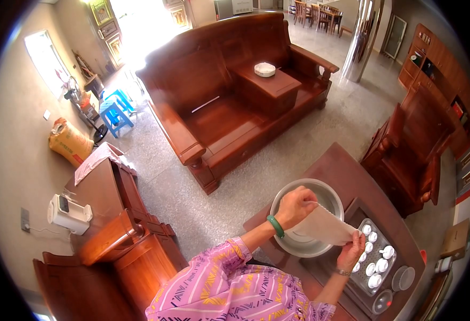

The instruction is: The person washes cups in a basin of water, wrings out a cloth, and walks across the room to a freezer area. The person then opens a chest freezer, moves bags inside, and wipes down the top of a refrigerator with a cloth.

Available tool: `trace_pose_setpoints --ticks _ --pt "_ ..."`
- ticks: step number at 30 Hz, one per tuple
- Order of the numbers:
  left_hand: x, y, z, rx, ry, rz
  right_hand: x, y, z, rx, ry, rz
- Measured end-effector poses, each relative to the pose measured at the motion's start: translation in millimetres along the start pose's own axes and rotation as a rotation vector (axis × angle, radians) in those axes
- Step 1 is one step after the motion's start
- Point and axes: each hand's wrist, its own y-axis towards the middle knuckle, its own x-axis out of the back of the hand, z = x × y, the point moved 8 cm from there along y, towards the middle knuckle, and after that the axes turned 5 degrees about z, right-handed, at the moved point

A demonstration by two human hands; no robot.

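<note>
A pale cloth [325, 224] is stretched between my two hands above a large metal basin [279, 235] on the dark wooden tea table [331, 166]. My left hand [297, 205], with a green bangle on the wrist, is closed on the cloth's upper left corner. The opposite end is pinched by my right hand [351, 250], which has a bracelet or watch at the wrist. Beside my right hand is a metal tray [380, 246] with several small white cups [374, 281]. The cloth hides part of the basin's inside.
Two round glass-like pieces, a clear lid or bowl [404, 278] among them, lie right of the tray. A long wooden sofa [213, 123] faces the table, with a white dish [265, 69] on its middle stand. A wooden armchair [417, 155] stands right; blue stools [116, 115] stand left.
</note>
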Motion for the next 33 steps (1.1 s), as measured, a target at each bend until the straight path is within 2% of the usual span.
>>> trace_pose_setpoints --ticks 3,6,8,12,14,15,16,17,18,19,20,21,24,26,28,31,33 --pt "0.1 -1.7 -4.6 -0.045 0.058 -0.024 1.8 0.3 0.0 -0.011 -0.031 0.032" --pt "-0.8 -2.4 -2.1 0.028 0.041 0.015 9.1 1.6 0.0 0.04 -0.059 0.009" --pt "-5.5 -2.0 7.2 0.078 0.211 0.073 11.0 1.0 2.2 0.061 -0.073 0.003" --pt "-10.7 -2.7 25.8 0.106 0.169 0.13 5.6 0.1 7.8 0.023 -0.065 0.007" --pt "-43.3 -3.4 54.9 0.202 -0.519 0.387 8.4 -1.2 10.2 0.002 0.107 -0.049" --pt "-41.4 -4.7 41.8 0.212 -0.642 0.44 14.1 -0.1 0.0 -0.078 0.278 -0.049" --pt "-38.6 -7.0 32.6 0.238 -0.78 0.519 23.5 -0.6 -9.8 -0.115 0.278 -0.071" --pt "-37.4 -11.6 31.7 0.328 -0.741 0.538 26.9 1.8 -18.6 -0.037 0.191 -0.083" --pt "-42.5 -14.4 45.1 0.348 -0.66 0.563 30.8 -3.2 -24.6 -0.089 0.013 -0.087" --pt "-38.7 -14.1 54.2 0.241 -0.524 0.47 16.2 -17.5 2.0 0.022 -0.184 -0.118" --pt "-36.0 -15.9 50.2 0.28 -0.432 0.432 31.9 -18.8 -14.6 -0.046 -0.224 -0.093" --pt "-34.2 -14.6 58.6 0.251 -0.36 0.392 34.7 -21.5 -14.7 -0.001 -0.315 -0.074" --pt "-53.1 -8.5 71.1 0.296 -0.435 0.393 65.2 -29.2 -16.2 -0.016 -0.361 -0.178" --pt "-75.9 -6.1 63.3 0.293 -0.415 0.46 89.5 -38.4 -23.4 -0.036 -0.166 -0.252" --pt "-88.0 -15.9 36.6 0.278 -0.359 0.541 105.7 -61.2 -17.7 -0.004 -0.118 -0.297" --pt "-135.3 -32.9 12.7 0.266 -0.358 0.732 155.0 -100.7 4.5 0.053 -0.367 -0.524" --pt "-175.1 -56.2 2.1 0.259 -0.385 0.887 193.8 -136.7 12.2 0.002 -0.367 -0.656"
